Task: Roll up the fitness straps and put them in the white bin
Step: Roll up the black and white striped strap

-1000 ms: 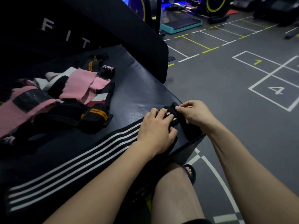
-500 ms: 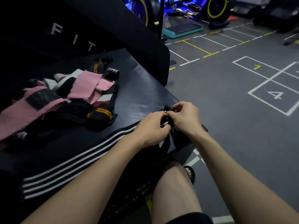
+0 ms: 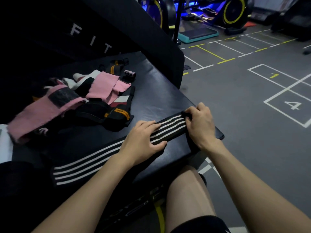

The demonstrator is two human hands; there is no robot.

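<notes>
A long black strap with white stripes [image 3: 170,127] lies flat across the near corner of the black padded bench [image 3: 156,91]. My left hand [image 3: 143,142] presses down on the strap with its fingers spread over the stripes. My right hand [image 3: 200,123] grips the strap's far end at the bench corner, fingers curled round a small rolled start. The strap's other end [image 3: 67,174] trails toward the lower left. The white bin is not in view.
A heap of other straps, pink [image 3: 104,86], black with orange stripes [image 3: 116,115] and white, lies on the bench to the left. A black backrest with letters [image 3: 90,39] rises behind. Grey gym floor with painted squares [image 3: 289,105] spreads right; my knee [image 3: 186,190] is below the bench.
Both hands were pinching the strap's end together above the bench corner. Now the strap is laid flat, the left hand has slid back along it and the right holds the end.
</notes>
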